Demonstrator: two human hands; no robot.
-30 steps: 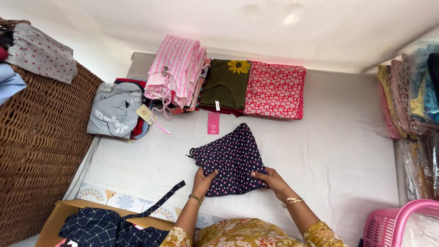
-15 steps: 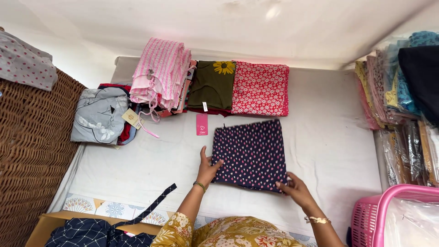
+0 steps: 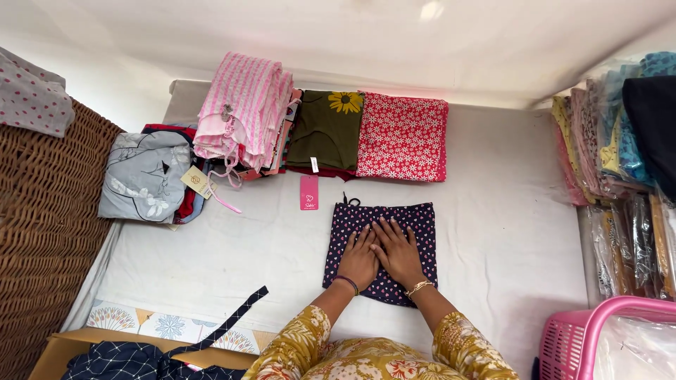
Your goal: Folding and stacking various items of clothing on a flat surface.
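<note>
White bedsheet (image 3: 232,246) under squarish navy garment (image 3: 422,222), drawstring end away.

- Navy garment (image 3: 384,243): thin matt cloth with a small printed dot pattern, pressed smooth and flat under the left hand (image 3: 359,259) and right hand (image 3: 398,252).
- Sheet (image 3: 232,246): white matt cloth, slightly creased.
- Basket (image 3: 42,232): brown woven wicker, rough and ribbed.
- Pink basket (image 3: 591,338): glossy plastic with a mesh wall.
- Striped pile (image 3: 243,112): soft pink-and-white cloth, crinkled.
- Red piece (image 3: 403,136): matt floral cotton-like cloth.
- Tag (image 3: 309,192): pink smooth card.
- Packets (image 3: 634,232): clear shiny plastic wrap over folded cloth.
- Bangle (image 3: 420,286): shiny golden metal.
- Box (image 3: 53,352): dull brown cardboard.
</note>
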